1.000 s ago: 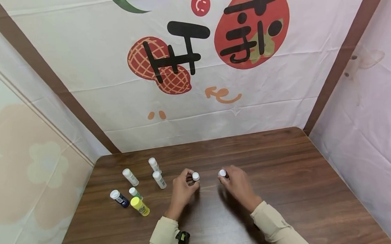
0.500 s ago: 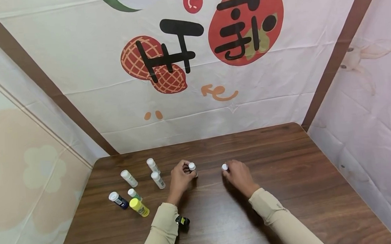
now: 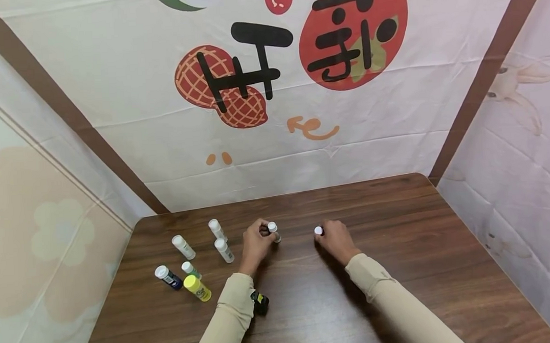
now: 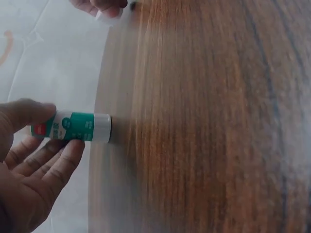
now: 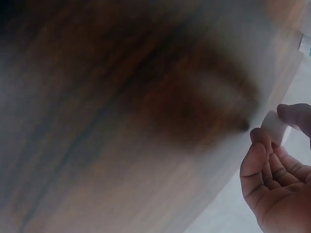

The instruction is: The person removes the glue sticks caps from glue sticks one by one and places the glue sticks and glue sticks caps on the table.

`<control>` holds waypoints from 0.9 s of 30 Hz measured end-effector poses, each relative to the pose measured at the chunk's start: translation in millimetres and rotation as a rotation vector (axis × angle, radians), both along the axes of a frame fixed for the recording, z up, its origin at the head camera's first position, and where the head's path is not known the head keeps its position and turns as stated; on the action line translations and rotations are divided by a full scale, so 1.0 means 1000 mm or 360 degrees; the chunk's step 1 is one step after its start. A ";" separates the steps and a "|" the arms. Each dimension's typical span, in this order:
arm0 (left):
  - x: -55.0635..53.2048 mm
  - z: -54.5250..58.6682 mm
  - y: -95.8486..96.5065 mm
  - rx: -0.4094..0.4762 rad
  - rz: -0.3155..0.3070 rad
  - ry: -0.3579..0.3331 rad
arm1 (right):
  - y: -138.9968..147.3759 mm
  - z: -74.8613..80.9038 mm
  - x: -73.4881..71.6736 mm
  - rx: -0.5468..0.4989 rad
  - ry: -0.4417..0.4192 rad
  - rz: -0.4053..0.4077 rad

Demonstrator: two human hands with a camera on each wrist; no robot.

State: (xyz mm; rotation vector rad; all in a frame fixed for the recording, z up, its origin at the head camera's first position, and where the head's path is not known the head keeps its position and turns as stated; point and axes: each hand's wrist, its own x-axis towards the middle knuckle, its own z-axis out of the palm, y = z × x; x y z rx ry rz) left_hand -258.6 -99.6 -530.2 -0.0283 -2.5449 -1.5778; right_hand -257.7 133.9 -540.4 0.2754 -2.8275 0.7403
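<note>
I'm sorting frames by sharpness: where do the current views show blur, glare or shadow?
Head: mostly sharp, with a pale sheen on the table and a shadow beside the right sleeve. Left wrist: the glue stick is fairly clear, its smallest print too soft to read. Right wrist: heaviest blur, wood grain smeared, a dark patch near the right hand.

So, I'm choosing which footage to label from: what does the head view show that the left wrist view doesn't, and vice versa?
Only the head view shows the yellow glue stick, the navy stick, four white-topped sticks, the beige sleeves and the peanut print.

Only the left wrist view shows the green label and red patch on the held glue stick.

Both show the left hand gripping that stick, the right hand and the wood-grain table.
</note>
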 end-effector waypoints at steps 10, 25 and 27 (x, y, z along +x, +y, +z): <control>-0.009 -0.005 0.002 0.0002 0.0068 0.0055 | -0.002 -0.004 -0.017 -0.0036 -0.0083 -0.0019; -0.012 -0.003 0.002 -0.0019 0.0155 0.0011 | -0.002 -0.007 -0.027 -0.0298 -0.0289 -0.0057; -0.012 -0.003 0.003 -0.0026 0.0154 0.0008 | -0.001 -0.008 -0.028 -0.0305 -0.0289 -0.0063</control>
